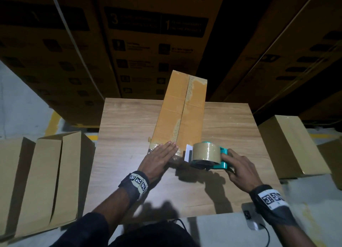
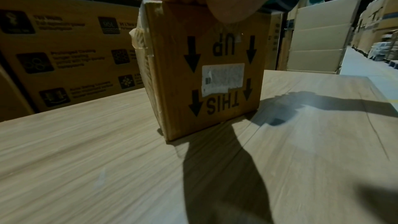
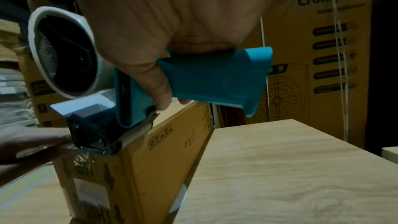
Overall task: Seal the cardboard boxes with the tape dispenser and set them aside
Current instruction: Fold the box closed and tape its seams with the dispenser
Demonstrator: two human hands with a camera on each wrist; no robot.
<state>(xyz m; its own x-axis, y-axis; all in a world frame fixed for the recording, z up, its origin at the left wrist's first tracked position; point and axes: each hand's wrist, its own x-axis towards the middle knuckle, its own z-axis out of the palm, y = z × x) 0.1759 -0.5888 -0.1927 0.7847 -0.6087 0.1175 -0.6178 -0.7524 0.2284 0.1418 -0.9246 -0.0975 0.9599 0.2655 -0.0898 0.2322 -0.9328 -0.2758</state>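
A long narrow cardboard box [image 1: 182, 109] lies lengthwise on the wooden table [image 1: 231, 128], its top seam running away from me. Its near end face [image 2: 211, 74] carries upside-down "THIS UP" print and a white label. My left hand [image 1: 161, 155] lies flat with straight fingers on the near top edge of the box. My right hand [image 1: 238, 165] grips the teal handle of the tape dispenser [image 1: 207, 154], whose brown tape roll stands above the box's near right corner. The dispenser's front roller [image 3: 101, 140] sits on the box's top edge, beside my left hand's fingers [image 3: 32, 140].
Open empty cartons [image 1: 42, 178] stand on the floor to the left, a closed carton [image 1: 294, 144] to the right. Tall stacks of printed appliance boxes [image 1: 151, 39] rise behind the table. A small grey device with a cable [image 1: 253, 220] lies at the table's near right corner.
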